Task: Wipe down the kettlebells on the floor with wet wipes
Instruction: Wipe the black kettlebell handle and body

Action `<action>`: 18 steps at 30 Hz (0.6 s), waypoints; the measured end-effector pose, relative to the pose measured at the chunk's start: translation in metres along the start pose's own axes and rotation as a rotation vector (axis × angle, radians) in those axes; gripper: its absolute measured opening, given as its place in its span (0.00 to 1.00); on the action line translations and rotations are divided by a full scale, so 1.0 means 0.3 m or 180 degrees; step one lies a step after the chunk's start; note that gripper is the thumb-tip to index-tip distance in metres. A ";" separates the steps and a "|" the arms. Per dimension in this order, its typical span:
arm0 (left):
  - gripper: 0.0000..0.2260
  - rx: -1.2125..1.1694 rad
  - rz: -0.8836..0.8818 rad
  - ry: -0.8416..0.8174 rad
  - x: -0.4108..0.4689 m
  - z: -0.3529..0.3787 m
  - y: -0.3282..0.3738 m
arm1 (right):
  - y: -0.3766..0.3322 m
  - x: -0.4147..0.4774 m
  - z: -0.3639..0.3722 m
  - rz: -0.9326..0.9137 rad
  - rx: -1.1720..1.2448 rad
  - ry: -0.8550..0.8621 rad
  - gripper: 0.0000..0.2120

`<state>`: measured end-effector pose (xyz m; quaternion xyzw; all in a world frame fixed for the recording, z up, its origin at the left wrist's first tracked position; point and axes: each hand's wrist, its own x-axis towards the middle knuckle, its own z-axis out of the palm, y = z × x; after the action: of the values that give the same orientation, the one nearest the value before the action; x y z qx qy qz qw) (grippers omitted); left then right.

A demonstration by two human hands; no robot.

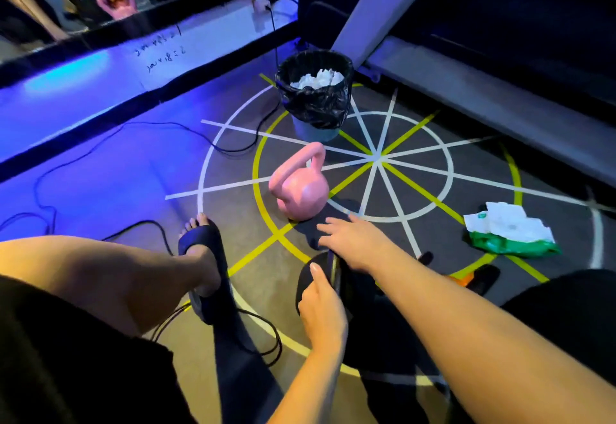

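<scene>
Standing on the grey line-marked floor [483, 160], a glossy pink kettlebell [300, 190] sits near a dark round kettlebell [305, 285] gripped by the left hand [321, 307]; the green-white wipes pack [510, 233] lies apart. The right hand [353, 240], fingers spread and empty, should fetch a wipe first.

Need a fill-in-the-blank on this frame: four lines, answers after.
1. The kettlebell nearest the bin is ____.
2. The bin holds crumpled ____ wipes.
3. The wet wipes pack lies on the floor to the ____ of that kettlebell.
4. The second kettlebell, held by the left hand, is ____.

Answers: pink; white; right; black.
</scene>
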<state>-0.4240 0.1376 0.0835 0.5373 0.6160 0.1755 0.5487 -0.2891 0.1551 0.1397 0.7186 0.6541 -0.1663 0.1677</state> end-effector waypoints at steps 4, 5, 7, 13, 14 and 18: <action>0.37 0.0156 0.0244 0.0067 -0.012 0.006 0.007 | 0.003 -0.006 0.020 0.0024 0.0160 0.0293 0.21; 0.34 0.0278 0.0358 0.0066 -0.018 0.010 0.016 | -0.001 -0.009 0.024 0.0051 0.0226 0.0366 0.20; 0.29 0.0473 0.0533 0.0060 -0.023 0.010 0.022 | -0.005 -0.020 0.036 0.0094 0.0377 0.0425 0.17; 0.27 0.1238 0.0956 -0.0136 0.028 0.015 0.032 | 0.018 -0.079 0.082 0.0495 0.0737 0.0728 0.16; 0.27 0.1313 0.1047 -0.0255 0.051 0.013 0.042 | 0.027 -0.090 0.088 0.0653 0.0772 0.0752 0.17; 0.29 0.1745 0.1377 -0.0817 0.181 -0.019 0.125 | 0.040 -0.116 0.088 0.1373 0.0898 0.0739 0.18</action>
<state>-0.4016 0.1996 0.0891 0.7997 0.4385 0.0471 0.4074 -0.2806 0.1111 0.1326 0.8717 0.4713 -0.1327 0.0215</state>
